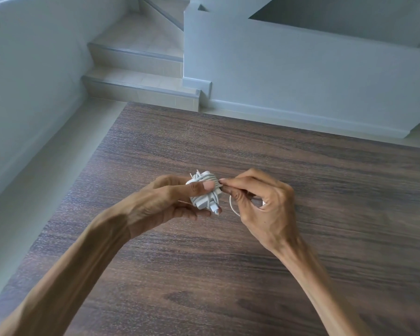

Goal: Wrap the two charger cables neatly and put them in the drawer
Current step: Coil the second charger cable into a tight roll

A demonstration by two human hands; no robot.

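Observation:
A white charger block (204, 201) with its white cable wound several times round it is held above the dark wooden table (252, 251). My left hand (170, 202) grips the block, thumb pressed across the windings. My right hand (262, 202) pinches the loose end of the cable (233, 207) right beside the block, and a short white loop curves under its fingers. A plug tip sticks out at the block's lower edge. Only one charger shows; no drawer is in view.
The wooden table fills the lower view, with its far edge (277, 124) near a white half wall (301, 76). Tiled stairs (141, 88) rise at the back left. A pale floor strip (46, 166) runs along the table's left side.

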